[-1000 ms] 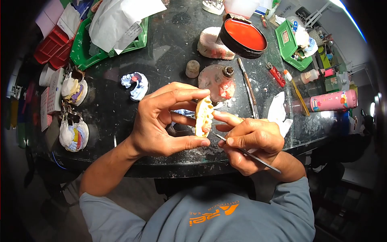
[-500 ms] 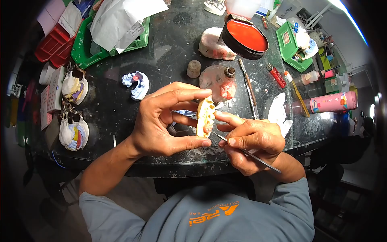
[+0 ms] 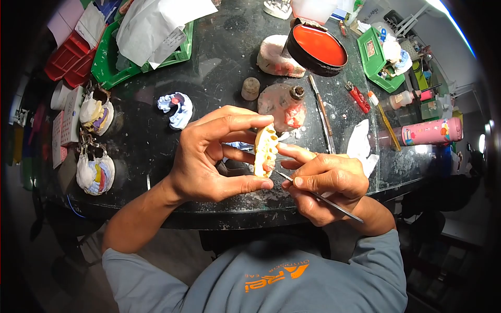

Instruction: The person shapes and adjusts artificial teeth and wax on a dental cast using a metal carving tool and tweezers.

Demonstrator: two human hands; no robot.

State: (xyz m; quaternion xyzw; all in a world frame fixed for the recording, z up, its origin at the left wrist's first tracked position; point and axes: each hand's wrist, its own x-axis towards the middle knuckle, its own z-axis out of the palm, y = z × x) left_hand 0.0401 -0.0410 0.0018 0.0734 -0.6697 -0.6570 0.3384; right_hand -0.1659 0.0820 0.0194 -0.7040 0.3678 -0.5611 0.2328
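Observation:
A yellowish dental cast [image 3: 264, 151] is held upright between the fingers and thumb of my left hand [image 3: 209, 156], its row of teeth facing right. My right hand [image 3: 331, 185] grips a thin metal tool [image 3: 334, 205] like a pen. The tool's tip is at the pinkish part low on the cast; whether it touches is too small to tell. One finger of my right hand reaches to the cast's right side. Behind my hands lies a glass burner [image 3: 279, 104] with a metal neck. Above it are a pink-and-white cast [image 3: 279, 56] and a round tin of red wax [image 3: 319, 46].
A light-blue cast [image 3: 181, 110] lies behind my left hand. Two mounted casts [image 3: 95, 172] stand at the left. Green trays [image 3: 104, 68] are at the back. A brown-handled tool [image 3: 320, 107], a red lighter [image 3: 358, 98], white tissue [image 3: 359, 143] and a pink bottle [image 3: 433, 131] are at the right.
The view has shifted very slightly since the first frame. The tool's tip has moved a little by the lower part of the cast; both hands keep their hold.

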